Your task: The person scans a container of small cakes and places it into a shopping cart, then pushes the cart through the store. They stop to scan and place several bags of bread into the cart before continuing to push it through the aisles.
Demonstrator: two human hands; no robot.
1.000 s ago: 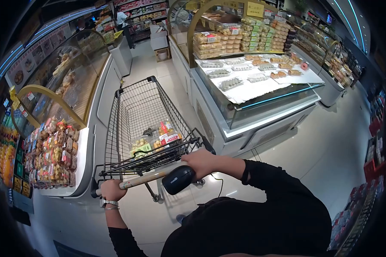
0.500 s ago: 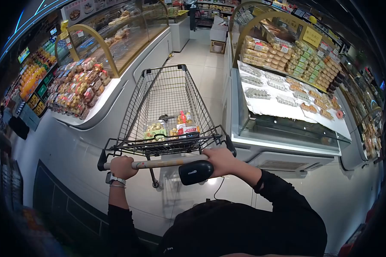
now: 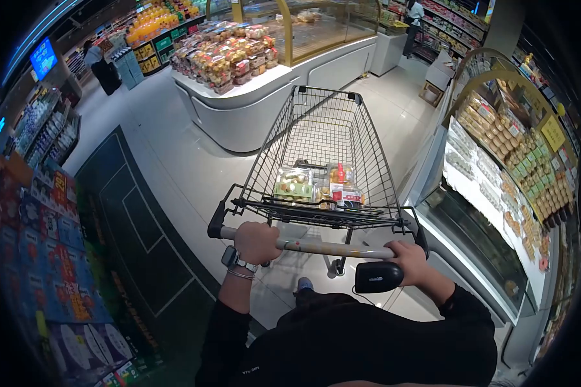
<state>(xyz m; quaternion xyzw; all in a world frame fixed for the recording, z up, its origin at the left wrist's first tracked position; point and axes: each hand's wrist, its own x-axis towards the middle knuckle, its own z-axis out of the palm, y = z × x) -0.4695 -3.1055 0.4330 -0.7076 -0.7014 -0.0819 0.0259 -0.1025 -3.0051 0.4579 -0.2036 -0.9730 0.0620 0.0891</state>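
A black wire shopping cart (image 3: pixel 323 161) stands in front of me. My left hand (image 3: pixel 256 242) is wrapped round the left part of its handlebar (image 3: pixel 323 249), with a watch and bracelets on the wrist. Toward the bar's right end, my right hand (image 3: pixel 408 261) grips it, beside a black oval device (image 3: pixel 377 277). Inside the cart, near the handle end, lie a clear pack with a green label (image 3: pixel 294 186) and clear packs with red labels (image 3: pixel 346 195).
Packaged food is piled on a white curved counter (image 3: pixel 223 116) ahead left. A glass-sided counter (image 3: pixel 478 226) runs along the right. Colourful boxes (image 3: pixel 51 258) stand at the left. Two people (image 3: pixel 102 68) are farther off, one at the back right.
The view has swung left, so the cart and both counters appear farther right. More floor, a dark mat and colourful boxes show at the left. Both hands remain on the handlebar.
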